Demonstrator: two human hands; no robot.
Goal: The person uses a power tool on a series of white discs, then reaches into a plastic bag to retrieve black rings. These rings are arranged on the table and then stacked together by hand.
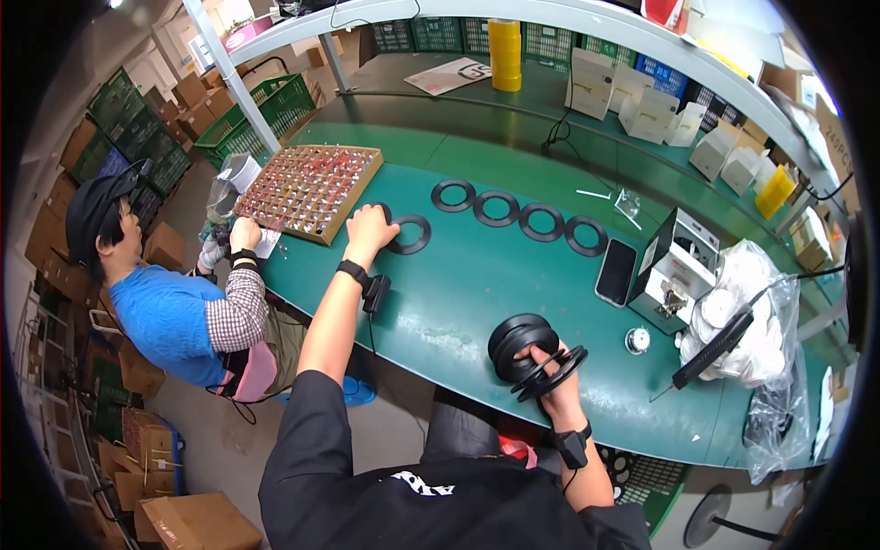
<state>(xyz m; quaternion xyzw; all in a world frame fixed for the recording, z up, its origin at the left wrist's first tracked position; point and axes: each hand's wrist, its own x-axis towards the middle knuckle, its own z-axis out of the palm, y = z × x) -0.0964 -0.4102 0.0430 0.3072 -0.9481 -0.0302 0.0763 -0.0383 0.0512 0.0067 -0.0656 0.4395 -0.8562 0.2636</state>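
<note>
A row of flat black rings (pixel 495 209) lies on the green table, spaced along its middle. At the row's left end, my left hand (pixel 368 229) has closed fingers on the edge of a black ring mostly covered by the hand; another black ring (pixel 423 240) lies right beside it. Near the table's front edge, my right hand (pixel 553 378) grips several black rings (pixel 524 339), its fingers passing through their openings. Part of that bunch is tilted apart from the rest. My right palm is hidden.
A shallow divided box of small parts (pixel 312 191) sits left, beside a co-worker (pixel 174 307). Rightward are a phone (pixel 616 272), a metal-cased device (pixel 676 270), a small round silver part (pixel 637 341), a black-handled electric screwdriver (pixel 715 350) and a bag of white parts (pixel 747 316).
</note>
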